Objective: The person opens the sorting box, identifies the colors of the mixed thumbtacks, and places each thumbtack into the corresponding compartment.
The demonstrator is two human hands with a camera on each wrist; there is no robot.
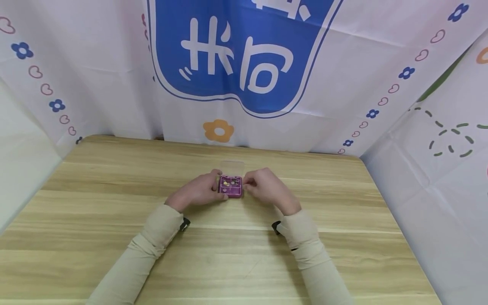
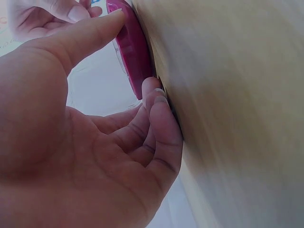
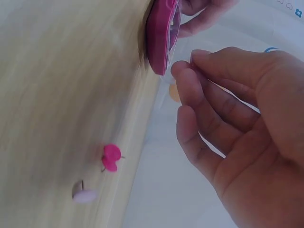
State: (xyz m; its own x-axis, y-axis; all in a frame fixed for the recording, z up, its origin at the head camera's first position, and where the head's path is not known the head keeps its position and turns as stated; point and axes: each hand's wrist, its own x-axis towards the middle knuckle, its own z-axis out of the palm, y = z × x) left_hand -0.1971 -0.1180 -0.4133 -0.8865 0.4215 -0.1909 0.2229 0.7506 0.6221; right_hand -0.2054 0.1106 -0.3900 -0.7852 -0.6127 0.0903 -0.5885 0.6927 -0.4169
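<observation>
A small magenta compartment case (image 1: 237, 196) lies on the table, its clear lid (image 1: 232, 166) raised at the back. Several tiny yellowish and dark pieces sit in its compartments. My left hand (image 1: 200, 189) holds the case from the left, the thumb on its front side and the fingers around the far side. Just right of the case is my right hand (image 1: 270, 190), thumb and fingertips drawn together; whether something tiny is between them I cannot tell. Below that hand in the right wrist view lie bright pink stud-like pieces (image 3: 111, 157) and a pale round-headed stud (image 3: 85, 195).
The wooden table (image 1: 95, 190) reaches back to a white printed curtain (image 1: 114, 93). White cloth (image 1: 431, 182) hangs along the right side. Dark bands (image 1: 184, 224) show at both wrists.
</observation>
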